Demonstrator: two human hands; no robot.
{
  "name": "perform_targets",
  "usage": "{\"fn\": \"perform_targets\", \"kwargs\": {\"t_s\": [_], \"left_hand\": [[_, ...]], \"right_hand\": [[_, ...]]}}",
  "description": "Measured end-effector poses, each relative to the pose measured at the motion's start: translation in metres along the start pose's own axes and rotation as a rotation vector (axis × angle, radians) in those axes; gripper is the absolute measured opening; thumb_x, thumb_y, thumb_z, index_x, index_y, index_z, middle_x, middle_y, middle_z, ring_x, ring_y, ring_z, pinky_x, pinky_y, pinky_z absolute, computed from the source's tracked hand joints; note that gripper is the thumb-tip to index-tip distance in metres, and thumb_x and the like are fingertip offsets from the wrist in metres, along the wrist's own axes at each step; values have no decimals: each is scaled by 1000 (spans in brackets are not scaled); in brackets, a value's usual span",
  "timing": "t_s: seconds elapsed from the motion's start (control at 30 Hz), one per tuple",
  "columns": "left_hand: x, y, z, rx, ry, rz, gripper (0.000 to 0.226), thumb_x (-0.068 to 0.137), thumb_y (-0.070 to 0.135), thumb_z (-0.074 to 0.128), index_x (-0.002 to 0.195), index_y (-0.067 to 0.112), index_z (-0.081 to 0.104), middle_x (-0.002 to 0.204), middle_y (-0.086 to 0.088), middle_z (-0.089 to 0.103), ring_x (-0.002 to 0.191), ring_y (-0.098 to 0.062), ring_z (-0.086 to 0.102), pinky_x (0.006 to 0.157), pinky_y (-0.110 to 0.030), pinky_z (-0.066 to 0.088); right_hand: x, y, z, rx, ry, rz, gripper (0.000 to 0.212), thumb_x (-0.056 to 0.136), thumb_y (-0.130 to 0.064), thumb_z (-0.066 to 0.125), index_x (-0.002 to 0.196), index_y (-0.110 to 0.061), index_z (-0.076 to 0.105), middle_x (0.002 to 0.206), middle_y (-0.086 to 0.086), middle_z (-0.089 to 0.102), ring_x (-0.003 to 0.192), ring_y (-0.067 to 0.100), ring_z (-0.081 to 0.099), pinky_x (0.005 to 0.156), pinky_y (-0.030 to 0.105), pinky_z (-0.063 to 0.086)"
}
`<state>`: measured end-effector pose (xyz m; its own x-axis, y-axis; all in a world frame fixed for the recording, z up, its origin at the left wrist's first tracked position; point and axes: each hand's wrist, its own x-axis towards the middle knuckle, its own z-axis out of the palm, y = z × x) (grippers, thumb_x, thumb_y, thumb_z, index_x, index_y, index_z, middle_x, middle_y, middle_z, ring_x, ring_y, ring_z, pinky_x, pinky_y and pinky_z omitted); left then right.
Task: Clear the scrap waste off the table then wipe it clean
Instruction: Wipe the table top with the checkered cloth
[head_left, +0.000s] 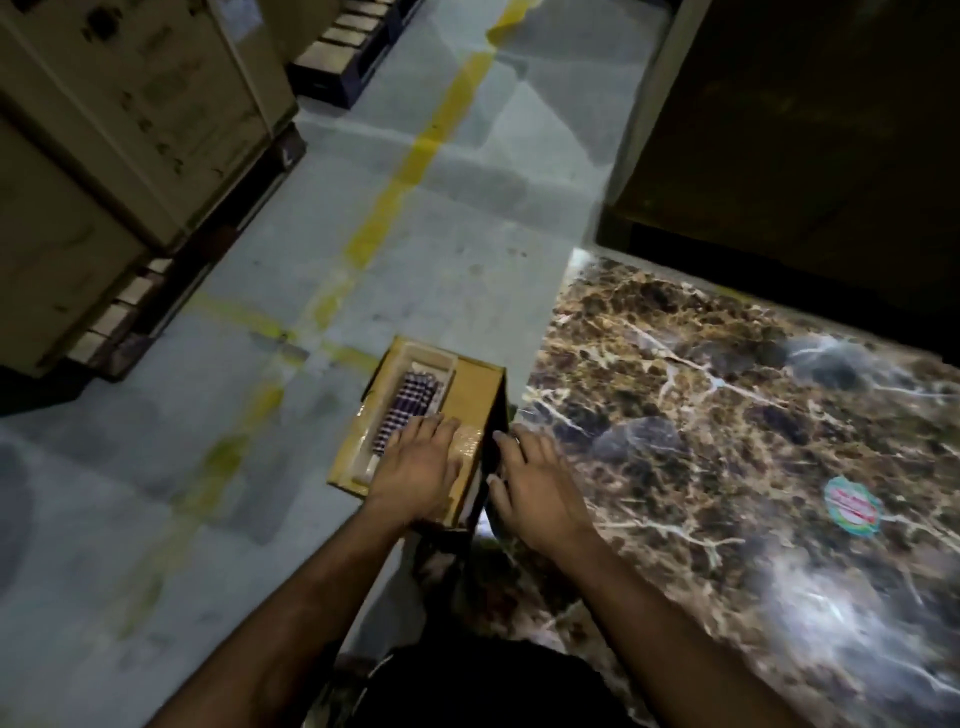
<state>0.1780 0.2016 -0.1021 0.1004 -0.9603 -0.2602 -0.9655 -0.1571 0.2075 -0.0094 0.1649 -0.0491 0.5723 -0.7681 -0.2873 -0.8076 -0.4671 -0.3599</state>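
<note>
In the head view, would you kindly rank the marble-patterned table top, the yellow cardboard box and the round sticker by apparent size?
1. Brown marble-patterned table top
2. Yellow cardboard box
3. Round red-and-green sticker

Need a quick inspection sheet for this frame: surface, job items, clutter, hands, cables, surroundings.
Surface: marble-patterned table, glare patches, round sticker on it.
Job's things: yellow box beside the table's left edge, holding a checked cloth-like item; no loose scraps seen on the table.
Clutter: nothing seen.
Hands: left hand flat on the box's contents; right hand at the box's right side by the table edge, grip unclear.
Cables: nothing seen.
Surroundings: grey floor with yellow line, cartons on pallets to the left.
</note>
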Motion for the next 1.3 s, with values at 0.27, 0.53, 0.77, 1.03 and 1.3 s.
{"fn": "perform_targets", "kwargs": {"t_s": [0.27, 0.53, 0.77, 1.03, 1.3], "left_hand": [[70, -114, 49, -206, -205, -304, 33, 98, 25, 52, 127, 11, 59, 123, -16, 64, 108, -36, 62, 86, -38, 51], [111, -126, 130, -235, -245, -319, 41, 89, 24, 67, 129, 15, 62, 136, -23, 52, 118, -42, 55, 100, -42, 49], [117, -128, 160, -254, -133, -290, 32, 91, 20, 59, 120, 8, 65, 125, -24, 55, 105, -37, 58, 89, -41, 53], [102, -106, 105, -438, 16, -459, 33, 92, 9, 66, 124, 4, 66, 120, -19, 66, 94, -25, 62, 69, -14, 49], [34, -15, -12, -793, 395, -354, 32, 87, 7, 66, 111, 25, 77, 101, 7, 75, 82, 8, 65, 76, -7, 48]], "right_hand": [[84, -42, 41, 61, -107, -66, 47, 101, -23, 51, 145, -10, 46, 146, 12, 49, 134, 30, 43, 108, 40, 40], [95, -33, 58, 192, -126, -26, 53, 97, -19, 54, 148, -15, 40, 144, 10, 51, 129, 30, 47, 103, 42, 45], [84, -28, 60, 285, -74, -29, 55, 96, -19, 57, 149, -16, 42, 147, 6, 49, 132, 25, 43, 108, 40, 43], [74, -22, 45, 411, 32, 8, 52, 98, -17, 58, 148, -18, 44, 142, 6, 53, 128, 20, 48, 103, 32, 42], [60, -3, -1, 765, 120, 54, 34, 98, -22, 57, 132, -18, 61, 126, -1, 66, 109, 13, 63, 92, 30, 52]]}}
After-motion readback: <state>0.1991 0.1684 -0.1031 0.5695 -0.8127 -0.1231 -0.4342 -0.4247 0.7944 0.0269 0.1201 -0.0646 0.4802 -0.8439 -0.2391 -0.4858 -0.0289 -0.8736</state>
